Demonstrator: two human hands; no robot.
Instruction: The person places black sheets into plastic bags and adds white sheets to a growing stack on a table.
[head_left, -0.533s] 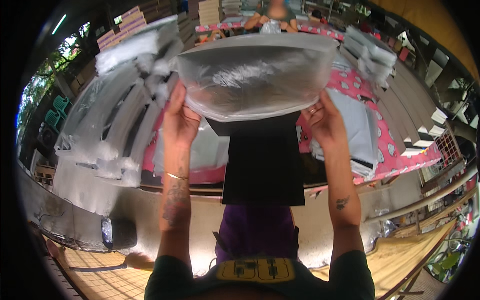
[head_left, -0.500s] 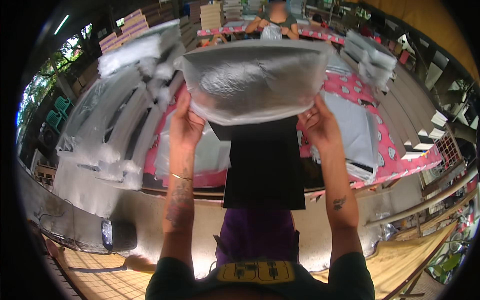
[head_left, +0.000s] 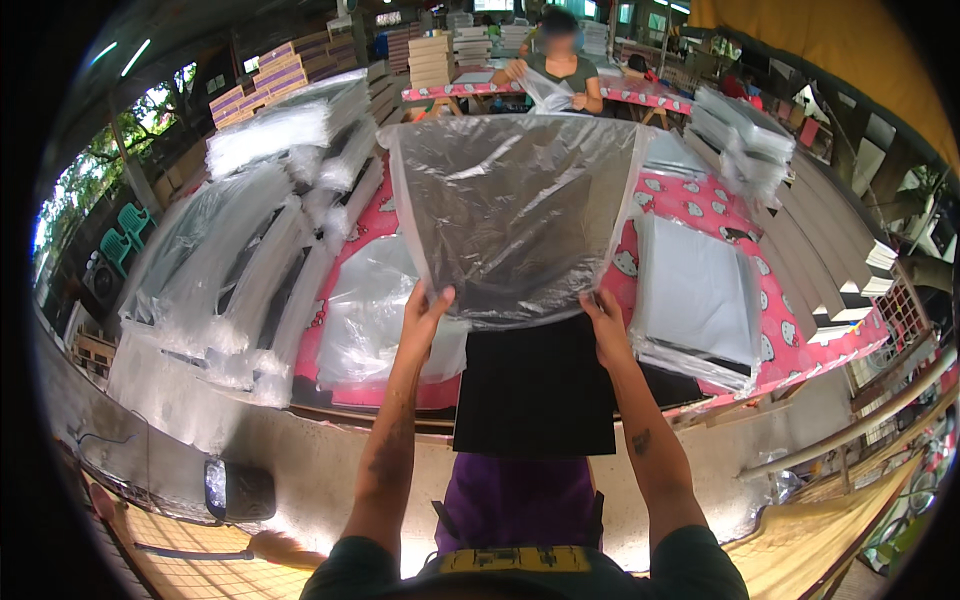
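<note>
Clear bag (head_left: 515, 215): held up over the table's near edge, around a black sheet (head_left: 535, 385).
Bagged stacks (head_left: 250, 260): clear plastic, along the table's left edge.
Flat packs (head_left: 695, 300): grey-white, at the right near corner.
Boxes (head_left: 432, 62): tan cardboard, stacked beyond the far edge.
Cartons (head_left: 262, 85): purple and tan, far left.

Open-sided packing workshop: long table (head_left: 700, 215) under pink patterned cloth, heaps of clear plastic bags (head_left: 250, 250), stacked flat boxes (head_left: 430, 60), piled grey boards (head_left: 830, 240), another worker (head_left: 555, 65) bagging opposite.
</note>
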